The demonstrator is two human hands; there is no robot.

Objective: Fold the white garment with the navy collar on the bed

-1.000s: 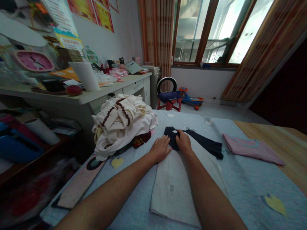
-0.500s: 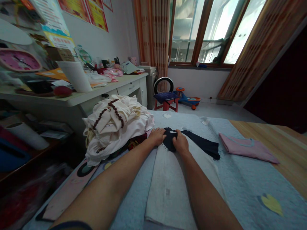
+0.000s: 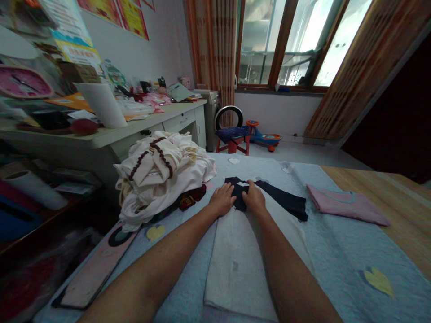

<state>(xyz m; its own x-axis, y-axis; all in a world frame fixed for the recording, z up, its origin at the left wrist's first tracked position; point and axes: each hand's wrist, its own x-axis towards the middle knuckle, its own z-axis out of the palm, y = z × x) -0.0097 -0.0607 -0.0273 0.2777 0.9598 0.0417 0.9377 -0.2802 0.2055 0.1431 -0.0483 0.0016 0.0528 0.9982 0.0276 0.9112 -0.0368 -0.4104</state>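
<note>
Shirt: ok so your white-and-navy shirt (image 3: 227, 260) is lying flat on the blue sheet (image 3: 340, 260), right in front of you, its top end sitting under both your hands
Long axis: it's running pretty much straight away from you, pale hem closest to your body, navy shoulder part at the far end
Left hand: your left hand (image 3: 222, 199) is lying palm down, fingers stretched out flat over the left edge of the navy bit
Right hand: your right hand (image 3: 255, 198) is resting by the neckline, fingers curling with the thumb out toward the left; can't tell whether it's actually pinching cloth
Gap: your hands are sitting close but apart, a bit of navy fabric showing between them
Navy sleeve: the one visible sleeve (image 3: 284, 199) is angling out to the right and slightly back toward you, so your right hand is the nearer one, left's across the neckline
Left side: the clothes pile (image 3: 168, 172) is slumping near your left hand
Right side: a folded pink top (image 3: 348, 207) is lying past the sleeve tip, well apart from your hands
</note>
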